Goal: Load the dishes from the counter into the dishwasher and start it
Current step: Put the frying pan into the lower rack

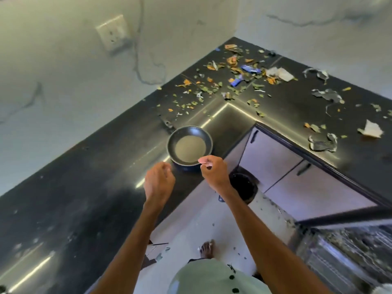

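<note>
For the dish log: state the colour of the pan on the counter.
The pan is black with a pale grey base, head view.

Veg scraps [233, 68] and torn wrappers [250, 70] strewn far right, wall socket [111, 31] upper left, black bin [244, 184] beside cabinet doors [273, 164].
</note>
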Demonstrator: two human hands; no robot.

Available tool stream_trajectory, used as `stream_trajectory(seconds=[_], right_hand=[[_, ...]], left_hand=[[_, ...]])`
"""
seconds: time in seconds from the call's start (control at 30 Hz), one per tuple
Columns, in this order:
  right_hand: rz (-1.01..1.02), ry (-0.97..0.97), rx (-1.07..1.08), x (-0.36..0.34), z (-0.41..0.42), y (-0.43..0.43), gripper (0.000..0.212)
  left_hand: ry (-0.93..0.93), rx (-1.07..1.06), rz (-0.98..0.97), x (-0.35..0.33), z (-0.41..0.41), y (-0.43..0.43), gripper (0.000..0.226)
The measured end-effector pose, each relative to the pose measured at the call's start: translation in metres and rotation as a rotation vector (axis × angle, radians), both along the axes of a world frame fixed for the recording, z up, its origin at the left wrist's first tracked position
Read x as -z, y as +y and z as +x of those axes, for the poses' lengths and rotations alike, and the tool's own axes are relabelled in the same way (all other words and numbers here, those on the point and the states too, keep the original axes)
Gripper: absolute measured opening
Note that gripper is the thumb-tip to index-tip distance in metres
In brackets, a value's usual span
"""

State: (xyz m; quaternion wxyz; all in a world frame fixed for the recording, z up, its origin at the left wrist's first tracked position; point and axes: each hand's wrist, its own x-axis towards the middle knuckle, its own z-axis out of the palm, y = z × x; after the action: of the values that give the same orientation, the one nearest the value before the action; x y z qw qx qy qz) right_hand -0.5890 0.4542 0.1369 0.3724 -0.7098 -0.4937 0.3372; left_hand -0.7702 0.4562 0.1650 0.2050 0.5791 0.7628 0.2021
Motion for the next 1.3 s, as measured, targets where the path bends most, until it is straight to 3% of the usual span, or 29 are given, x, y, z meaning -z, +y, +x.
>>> stream_trajectory(seconds=[0.13,0.27,0.4,0.53,0.67,0.77,0.9,1.03,1.3], right_hand=[[-0.076,-0.035,0.003,0.009,-0.014,0.011,0.026],[-0.127,-0.043,0.044,0.009,-0.002,0.017,0.023],[-0.154,-0.05,0.083,0.01,0.018,0.02,0.024],[-0.143,-0.048,0.094,0.007,0.039,0.021,0.023],[-0.137,-0.044,0.116,0.006,0.053,0.021,0.023],[-0.103,-0.031,0.145,0.001,0.061,0.021,0.021],[-0.057,0.003,0.221,-0.009,0.077,0.019,0.022],[-0.018,0.02,0.302,-0.024,0.099,0.014,0.022],[0.093,0.017,0.405,-0.045,0.158,-0.016,0.013]], left_hand=[[-0.116,-0.025,-0.186,0.023,-0.023,0.032,0.019],[-0.234,-0.034,-0.364,0.063,-0.011,0.076,0.065],[-0.574,-0.173,-0.47,0.085,0.009,0.103,0.043],[-0.643,-0.222,-0.498,0.111,0.013,0.123,0.039],[-0.527,-0.149,-0.474,0.102,0.019,0.123,0.025],[-0.489,-0.064,-0.398,0.084,0.033,0.118,0.027],[-0.275,0.16,-0.318,0.06,0.058,0.113,0.029],[-0.047,0.379,-0.116,0.034,0.094,0.113,0.035],[0.212,0.855,0.256,-0.038,0.185,0.087,0.016]])
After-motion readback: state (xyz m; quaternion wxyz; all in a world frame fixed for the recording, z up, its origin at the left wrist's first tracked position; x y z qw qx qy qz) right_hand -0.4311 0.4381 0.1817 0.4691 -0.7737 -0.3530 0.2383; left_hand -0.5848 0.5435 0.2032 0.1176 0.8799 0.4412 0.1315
